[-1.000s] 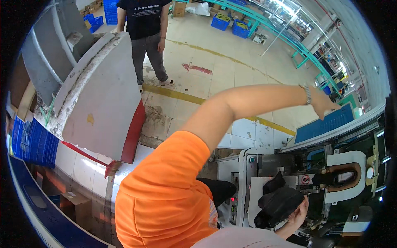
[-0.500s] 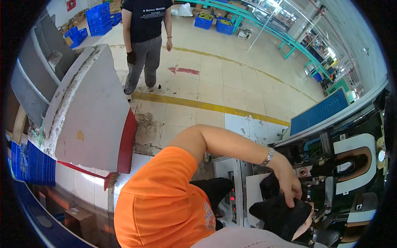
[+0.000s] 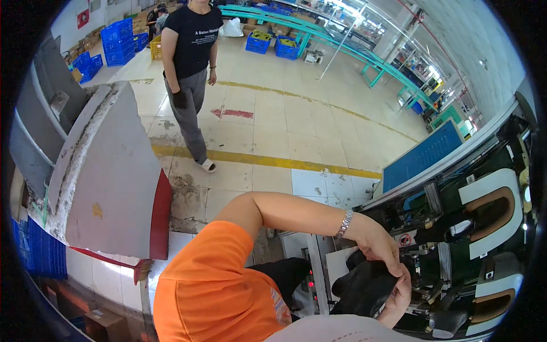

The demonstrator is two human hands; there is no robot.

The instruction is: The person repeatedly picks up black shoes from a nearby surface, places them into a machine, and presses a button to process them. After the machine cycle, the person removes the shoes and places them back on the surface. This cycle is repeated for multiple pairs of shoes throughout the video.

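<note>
A black shoe upper [image 3: 362, 288] is held low in front of me, at the lower right of the picture. My left hand [image 3: 379, 245], with a metal-band watch on its wrist, comes over from above. Its fingers are bent down and closed on the upper's edge. From below, my right hand [image 3: 397, 296] grips the same edge on the right side, its fingertips meeting those of the left. Another black piece [image 3: 356, 259] lies behind the upper on a pale board [image 3: 339, 265]. Part of the right hand is hidden by the upper.
At the right stands a machine with pale U-shaped pads [image 3: 510, 199] and dark moulds. Left of me is a large grey housing [image 3: 114, 188] with a red base. A person in a dark shirt [image 3: 191, 43] stands across the aisle. Blue crates [image 3: 118, 43] stack farther back.
My view has shifted, so the surroundings sit lower and further left. The left hand's fingers have moved to the upper's edge and met the right hand. The upper has turned. The person has stepped.
</note>
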